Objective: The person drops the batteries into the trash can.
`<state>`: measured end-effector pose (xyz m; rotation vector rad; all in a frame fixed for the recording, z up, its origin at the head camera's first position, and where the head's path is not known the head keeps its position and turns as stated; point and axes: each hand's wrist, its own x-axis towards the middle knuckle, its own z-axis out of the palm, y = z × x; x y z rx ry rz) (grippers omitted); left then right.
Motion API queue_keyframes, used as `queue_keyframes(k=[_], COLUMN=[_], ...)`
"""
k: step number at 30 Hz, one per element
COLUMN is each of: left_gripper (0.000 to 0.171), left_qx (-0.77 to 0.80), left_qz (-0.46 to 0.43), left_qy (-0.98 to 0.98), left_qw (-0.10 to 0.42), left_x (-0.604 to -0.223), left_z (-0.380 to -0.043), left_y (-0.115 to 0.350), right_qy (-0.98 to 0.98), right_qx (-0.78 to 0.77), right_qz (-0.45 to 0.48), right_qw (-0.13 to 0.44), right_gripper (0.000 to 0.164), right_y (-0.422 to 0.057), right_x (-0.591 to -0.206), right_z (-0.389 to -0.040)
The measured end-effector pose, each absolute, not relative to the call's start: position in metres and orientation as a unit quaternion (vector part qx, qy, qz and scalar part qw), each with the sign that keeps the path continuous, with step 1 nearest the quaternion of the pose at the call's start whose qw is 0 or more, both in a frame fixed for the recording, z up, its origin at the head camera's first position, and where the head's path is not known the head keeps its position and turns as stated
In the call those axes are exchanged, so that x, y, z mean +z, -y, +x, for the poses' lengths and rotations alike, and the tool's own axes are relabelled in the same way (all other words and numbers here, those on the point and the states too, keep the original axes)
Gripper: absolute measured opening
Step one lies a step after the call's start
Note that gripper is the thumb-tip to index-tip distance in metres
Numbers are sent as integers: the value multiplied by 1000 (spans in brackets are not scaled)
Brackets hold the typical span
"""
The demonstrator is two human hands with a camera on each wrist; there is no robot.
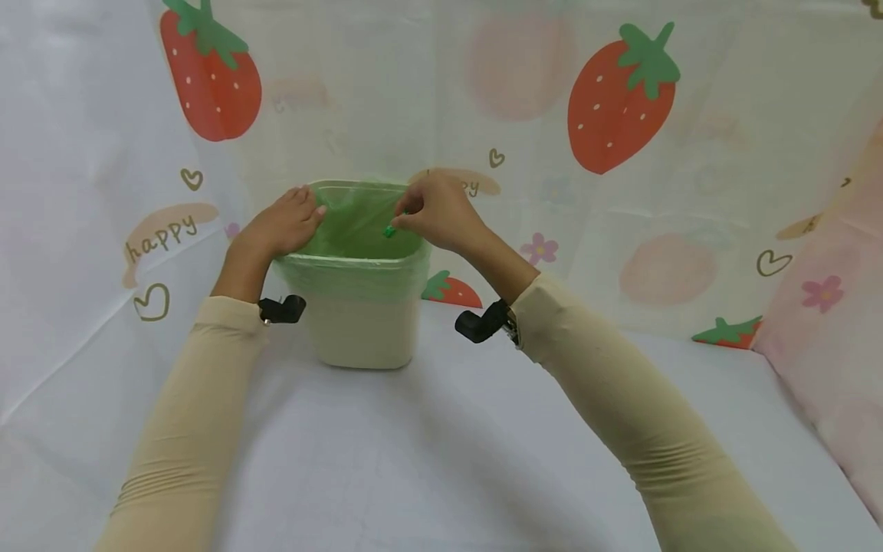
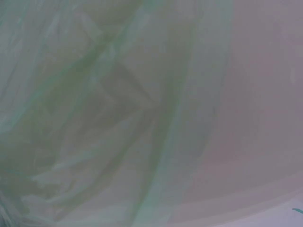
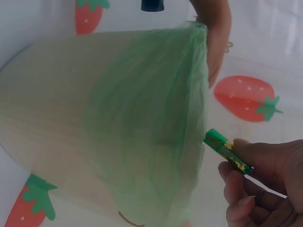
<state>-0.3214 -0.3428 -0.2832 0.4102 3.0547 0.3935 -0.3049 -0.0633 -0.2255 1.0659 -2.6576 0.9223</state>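
Observation:
A beige trash bin (image 1: 366,330) stands upright, its mouth lined with a thin green plastic bag (image 1: 348,222) folded over the rim. My left hand (image 1: 281,222) holds the bin's left rim, thumb side toward the opening. Only folds of the liner (image 2: 118,104) and the bin wall (image 2: 255,118) fill the left wrist view; no fingers show there. Between thumb and fingertips, my right hand (image 1: 441,211) pinches a small green battery (image 3: 228,150) with yellow markings. In the head view it hangs over the opening near the right side.
Behind the bin hangs a white cloth backdrop (image 1: 386,84) printed with strawberries, hearts and flowers. A white surface (image 1: 386,460) lies underneath. Each wrist carries a black camera mount (image 1: 480,322). At the right edge, a pinkish cloth side (image 1: 835,353) rises.

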Motion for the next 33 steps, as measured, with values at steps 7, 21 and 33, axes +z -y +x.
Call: queue_keyframes(k=[7,21,33], left_gripper=[64,64,64], left_qx=[132,130,137], left_qz=[126,143,143], left_qy=[-983,-981,-980], left_qw=[17,15,14], left_x=[-285,-285,-282], left_z=[-321,-328,-322], left_y=[345,337,352], right_qy=[884,895,898], right_qx=[293,296,293], right_qz=[357,330,325], right_qw=[71,53,55], right_gripper=[9,12,13], right_y=[69,57,43], right_x=[-228,-232,-231], right_z=[-307,-305,-302])
